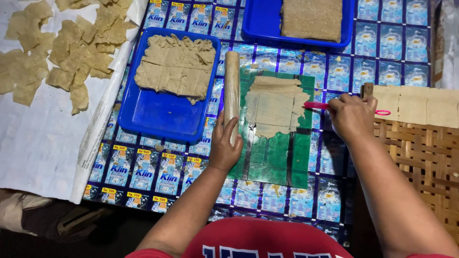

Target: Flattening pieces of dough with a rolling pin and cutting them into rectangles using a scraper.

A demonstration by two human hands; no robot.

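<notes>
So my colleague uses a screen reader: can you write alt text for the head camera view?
Seen from above, the left hand grips a wooden rolling pin beside a flat sheet of dough on a green mat, while the right hand holds a pink tool at the dough's edge.

Smooth wooden rolling pin (pixel 232 91), matt rough dough sheet (pixel 274 106), glossy plastic trays (pixel 165 112), woven bamboo mat (pixel 425 157).

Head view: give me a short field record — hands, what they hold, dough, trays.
left hand: grips rolling pin at its near end
right hand: holds pink knife, tip at the dough sheet's right edge
dough sheet: flat on green mat, scored in squares
near blue tray: scored dough slab
far blue tray: darker slab
white cloth: cut pieces spread out
woven tray: pale squares in a row
</notes>
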